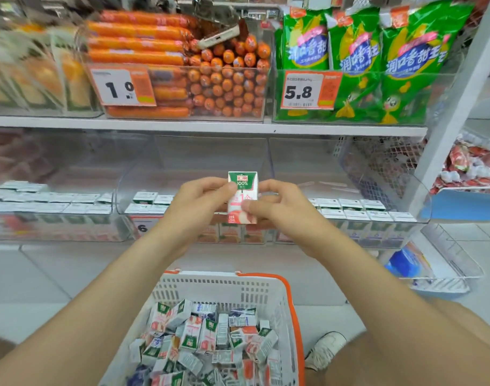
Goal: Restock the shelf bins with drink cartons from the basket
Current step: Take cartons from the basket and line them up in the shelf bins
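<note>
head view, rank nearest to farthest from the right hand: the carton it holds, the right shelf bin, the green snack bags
1. held carton, pinched by the right hand, centre.
2. right shelf bin, lower shelf, just beyond and right of the hand.
3. green snack bags, upper shelf, up and to the right.
</note>
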Demonstrator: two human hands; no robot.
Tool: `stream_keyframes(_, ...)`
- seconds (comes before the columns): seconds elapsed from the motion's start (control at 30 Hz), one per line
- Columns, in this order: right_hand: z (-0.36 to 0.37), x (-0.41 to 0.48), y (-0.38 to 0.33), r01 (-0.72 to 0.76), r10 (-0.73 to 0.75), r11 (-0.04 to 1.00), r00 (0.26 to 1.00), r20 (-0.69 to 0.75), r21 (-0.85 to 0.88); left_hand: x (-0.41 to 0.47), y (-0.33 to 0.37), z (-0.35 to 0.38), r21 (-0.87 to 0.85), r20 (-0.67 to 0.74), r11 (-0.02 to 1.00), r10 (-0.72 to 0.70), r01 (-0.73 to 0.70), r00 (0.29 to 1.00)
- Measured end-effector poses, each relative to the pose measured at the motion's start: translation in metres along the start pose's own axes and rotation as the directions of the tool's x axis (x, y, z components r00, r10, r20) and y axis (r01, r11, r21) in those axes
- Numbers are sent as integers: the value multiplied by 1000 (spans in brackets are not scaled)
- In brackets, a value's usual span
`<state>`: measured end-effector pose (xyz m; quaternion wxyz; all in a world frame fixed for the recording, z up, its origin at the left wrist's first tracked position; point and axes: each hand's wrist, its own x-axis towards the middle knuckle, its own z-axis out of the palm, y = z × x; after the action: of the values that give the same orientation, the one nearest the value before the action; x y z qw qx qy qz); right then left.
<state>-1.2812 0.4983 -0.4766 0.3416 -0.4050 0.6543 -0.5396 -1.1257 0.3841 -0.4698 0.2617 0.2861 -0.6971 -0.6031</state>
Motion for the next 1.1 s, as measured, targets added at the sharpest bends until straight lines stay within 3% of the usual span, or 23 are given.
stream_keyframes(0.13,28,9,-5,77,-90,987,992,-87,-139,-8,-3,-31,18,17,999,38,-39,999)
stream_keyframes(0.33,90,23,-19,248,-252,955,968,-9,-165,-19,-8,-96,129,87,985,105,-116,991)
stream_keyframes(0.4,114,32,-22,260,-265,955,964,-15,-143,-20,-9,-124,220,12,966,132,-132,991)
stream_keyframes(0.47,138,40,-27,292,-298,948,954,-30,-125,-17,-15,-159,396,-177,910,205,-121,962)
stream_keyframes(0.53,162,47,-37,350,-356,930,933,-43,-115,-13,-26,-201,605,-335,795,302,-42,893)
stream_keyframes(0.6,186,55,-49,418,-425,898,905,-29,-140,-12,-41,-242,738,-403,670,351,73,845)
stream_keyframes(0.7,224,77,-64,540,-549,794,834,52,-279,-9,-60,-287,777,-467,566,225,275,855)
stream_keyframes(0.8,267,115,-68,603,-610,693,783,124,-395,-4,-72,-309,836,-431,383,15,393,902)
stream_keyframes(0.93,322,178,-62,559,-538,620,814,220,-551,-8,-84,-315,922,-330,161,-153,353,931)
stream_keyframes(1.1,377,241,-53,432,-368,632,898,241,-643,-8,-86,-320,939,-286,145,-175,312,942)
